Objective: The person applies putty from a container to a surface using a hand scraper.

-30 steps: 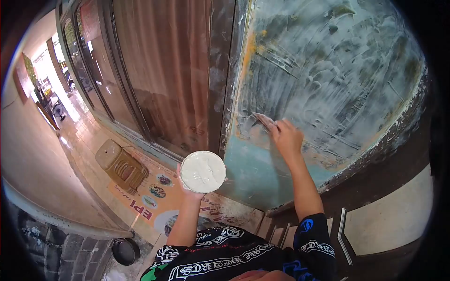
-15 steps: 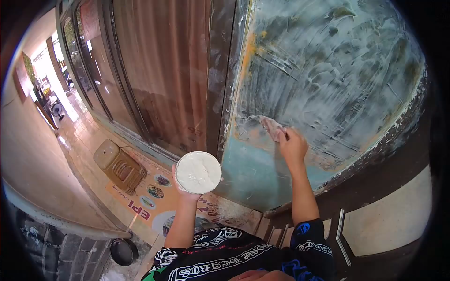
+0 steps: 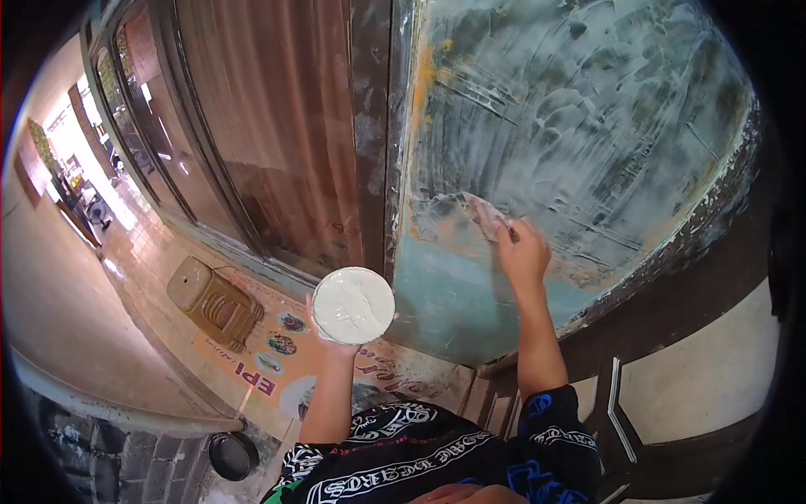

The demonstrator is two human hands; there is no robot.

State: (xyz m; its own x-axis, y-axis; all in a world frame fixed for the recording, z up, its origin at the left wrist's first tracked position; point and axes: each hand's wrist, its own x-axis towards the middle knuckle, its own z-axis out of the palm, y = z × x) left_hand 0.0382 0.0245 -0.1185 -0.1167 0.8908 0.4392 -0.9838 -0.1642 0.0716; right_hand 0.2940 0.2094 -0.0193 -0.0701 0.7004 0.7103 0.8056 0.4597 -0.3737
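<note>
A round tub of white paste [image 3: 353, 306] rests in my left hand [image 3: 332, 337], whose fingers wrap its underside and edges, in front of the window and floor. My right hand [image 3: 525, 249] pinches a flat, pale, paste-smeared scraper [image 3: 484, 216], its blade lying against the wall panel [image 3: 579, 126]. White streaks and smears cover the upper part of this blue-green panel, with an orange patch near its left edge. Below the scraper the surface is smoother and plain blue-green.
A brown plastic stool [image 3: 214, 302] stands on a printed banner [image 3: 243, 357] at the left. A dark round pan [image 3: 233, 455] lies at the lower left. Curtained windows [image 3: 269, 126] adjoin the panel, and a brown and cream door [image 3: 697, 378] is at the lower right.
The view has shifted slightly to the right. My right hand and the scraper remain at nearly the same part of the panel, with the blade turned a little more upright.
</note>
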